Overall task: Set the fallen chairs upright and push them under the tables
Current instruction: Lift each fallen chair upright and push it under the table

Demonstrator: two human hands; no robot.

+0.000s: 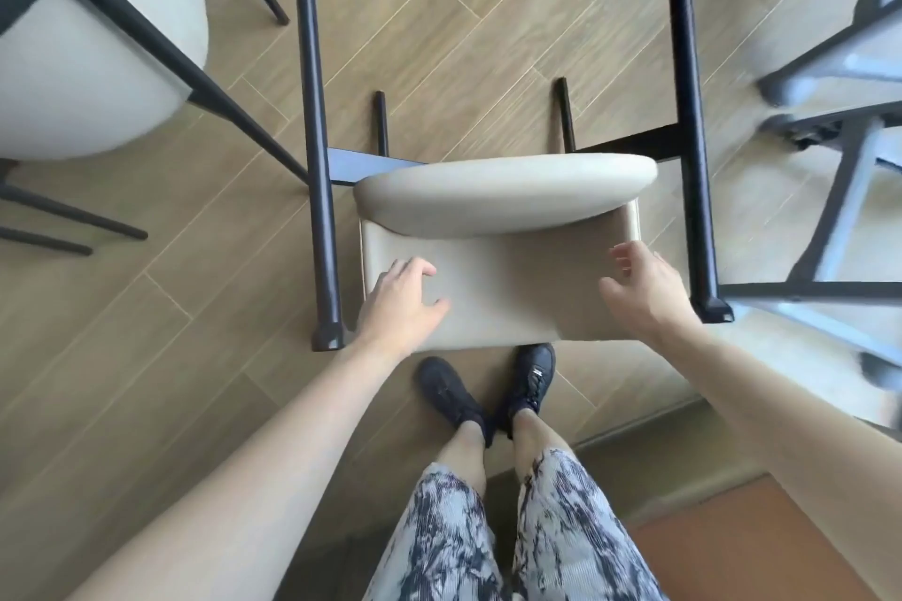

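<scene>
Hiding chair [498,288] legs' lower ends (seat [502,193] blocks); R chairs blurred.

Wood-plank floor [488,39]; black shoes [488,386] side by side on it; patterned shorts [512,537] above; orange-brown mat [761,537] at lower right; dark threshold strip [649,425] beside it.

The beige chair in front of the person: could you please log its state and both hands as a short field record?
chair: beige chair, lying tipped over on the wood floor, two black legs pointing toward the camera
left hand: left hand, open, reaching over the chair's beige panel
right hand: right hand, open, at the panel's right edge
feet: black shoes just behind the chair
nearby: another chair at upper left
</scene>
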